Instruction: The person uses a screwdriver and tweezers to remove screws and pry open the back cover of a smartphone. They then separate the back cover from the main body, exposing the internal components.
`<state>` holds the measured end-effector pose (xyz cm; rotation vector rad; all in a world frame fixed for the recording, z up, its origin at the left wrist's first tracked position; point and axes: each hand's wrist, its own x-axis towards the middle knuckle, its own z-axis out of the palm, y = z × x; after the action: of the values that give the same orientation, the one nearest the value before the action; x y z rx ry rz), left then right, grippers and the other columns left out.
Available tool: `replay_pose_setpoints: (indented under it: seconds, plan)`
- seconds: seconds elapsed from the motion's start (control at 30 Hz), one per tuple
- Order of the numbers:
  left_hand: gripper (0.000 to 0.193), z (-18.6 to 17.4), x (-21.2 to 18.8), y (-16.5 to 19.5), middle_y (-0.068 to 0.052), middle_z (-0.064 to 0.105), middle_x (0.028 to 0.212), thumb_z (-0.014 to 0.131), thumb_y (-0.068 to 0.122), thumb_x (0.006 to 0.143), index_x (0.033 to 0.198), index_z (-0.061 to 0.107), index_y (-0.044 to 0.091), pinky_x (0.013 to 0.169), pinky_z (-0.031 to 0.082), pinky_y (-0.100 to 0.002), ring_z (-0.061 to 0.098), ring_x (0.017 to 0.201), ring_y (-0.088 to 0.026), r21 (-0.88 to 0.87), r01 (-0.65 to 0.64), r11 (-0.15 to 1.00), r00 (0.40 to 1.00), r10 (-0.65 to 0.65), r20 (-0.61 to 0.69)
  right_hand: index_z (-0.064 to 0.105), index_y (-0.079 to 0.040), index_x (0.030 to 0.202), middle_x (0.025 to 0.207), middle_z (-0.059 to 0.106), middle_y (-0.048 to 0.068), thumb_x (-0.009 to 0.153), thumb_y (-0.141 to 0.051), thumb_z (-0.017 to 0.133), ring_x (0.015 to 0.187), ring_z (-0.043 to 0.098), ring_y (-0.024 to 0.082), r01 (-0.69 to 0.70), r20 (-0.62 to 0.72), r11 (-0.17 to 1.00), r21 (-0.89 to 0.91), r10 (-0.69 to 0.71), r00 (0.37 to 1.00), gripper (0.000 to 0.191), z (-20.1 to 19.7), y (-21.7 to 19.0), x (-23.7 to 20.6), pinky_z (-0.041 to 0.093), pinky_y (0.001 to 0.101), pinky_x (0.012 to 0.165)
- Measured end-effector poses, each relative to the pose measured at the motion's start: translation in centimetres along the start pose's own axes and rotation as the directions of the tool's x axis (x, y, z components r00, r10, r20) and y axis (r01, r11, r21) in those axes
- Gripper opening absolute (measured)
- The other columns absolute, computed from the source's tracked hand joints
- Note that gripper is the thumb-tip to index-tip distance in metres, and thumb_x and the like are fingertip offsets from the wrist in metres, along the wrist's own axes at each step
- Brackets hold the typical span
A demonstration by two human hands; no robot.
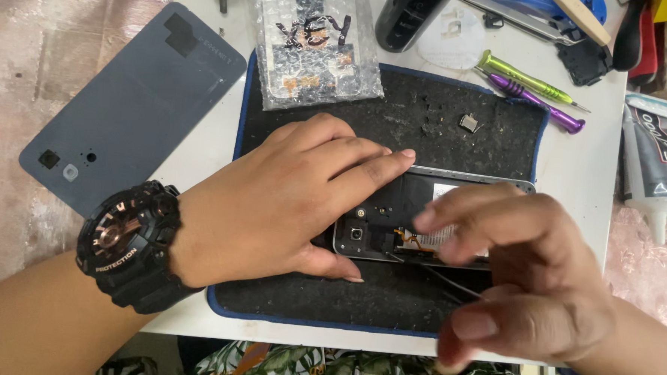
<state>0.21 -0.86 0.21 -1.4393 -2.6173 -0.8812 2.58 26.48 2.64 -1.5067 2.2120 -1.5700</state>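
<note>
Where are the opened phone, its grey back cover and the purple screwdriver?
opened phone (392,212), head view, on its exposed dark inside.
grey back cover (127,111), head view, on its flat middle.
purple screwdriver (536,104), head view, on its handle.
</note>
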Motion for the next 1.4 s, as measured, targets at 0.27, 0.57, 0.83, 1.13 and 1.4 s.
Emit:
replay_pose_setpoints:
  seconds: [0.27, 0.57, 0.83, 1.13, 1.4]
  plan:
    - [0.099, 0.0, -0.1, 0.0, -0.014, 0.057, 0.137, 0.083, 0.058, 0.070, 0.145, 0.051, 0.001, 0.106, 0.041, -0.047, 0.049, 0.125, -0.032, 0.019, -0.026, 0.999, 0.999, 0.027, -0.038, 0.055, -0.019, 0.112, 0.112, 0.068, 0.015, 0.091, -0.003, 0.064, 0.108, 0.072, 0.033, -0.050, 0.026, 0.998, 0.033, 0.049, 0.998, 0.027, -0.5, 0.6, 0.0, 0.061, 0.0538, 0.100]
    - [0.067, -0.5, -0.2, 0.3, -0.008, 0.060, 0.133, 0.080, 0.048, 0.080, 0.130, 0.068, 0.006, 0.105, 0.041, -0.047, 0.051, 0.123, -0.030, 0.038, -0.079, 0.996, 0.994, 0.081, -0.067, 0.067, -0.020, 0.105, 0.113, 0.069, 0.010, 0.090, -0.011, 0.076, 0.111, 0.071, 0.033, -0.108, 0.002, 0.973, 0.203, 0.110, 0.994, 0.019, -0.6, 0.0, -1.1, 0.062, 0.0554, 0.103]
    - [0.012, -0.1, 0.0, 0.9, 0.003, 0.064, 0.102, 0.075, 0.017, 0.089, 0.100, 0.077, 0.014, 0.097, 0.043, -0.041, 0.056, 0.105, -0.020, -0.098, -0.126, 0.987, 0.986, 0.114, -0.119, 0.053, -0.014, 0.118, 0.109, 0.062, 0.021, 0.089, -0.011, 0.079, 0.106, 0.070, 0.037, 0.108, -0.037, 0.994, -0.002, -0.108, 0.994, 0.039, 0.2, 0.9, 0.6, 0.065, 0.0476, 0.093]
    - [0.010, 1.1, 0.5, 1.9, 0.001, 0.056, 0.089, 0.076, 0.022, 0.086, 0.085, 0.073, 0.013, 0.090, 0.042, -0.041, 0.053, 0.098, -0.021, -0.024, -0.061, 0.998, 0.996, 0.059, -0.065, 0.049, -0.007, 0.115, 0.101, 0.069, 0.016, 0.088, 0.008, 0.069, 0.093, 0.077, 0.032, 0.132, -0.033, 0.989, -0.071, -0.134, 0.990, 0.037, 0.2, 0.9, 0.5, 0.068, 0.0412, 0.079]
    - [0.015, 1.6, 0.7, 2.1, 0.000, 0.059, 0.092, 0.075, 0.026, 0.087, 0.089, 0.075, 0.011, 0.091, 0.042, -0.041, 0.053, 0.101, -0.021, 0.041, -0.045, 0.998, 0.998, 0.047, -0.032, 0.038, -0.013, 0.127, 0.103, 0.066, 0.014, 0.094, 0.006, 0.062, 0.099, 0.078, 0.032, 0.033, -0.108, 0.995, -0.089, -0.043, 0.993, 0.045, -0.2, 0.0, -0.7, 0.065, 0.0429, 0.085]
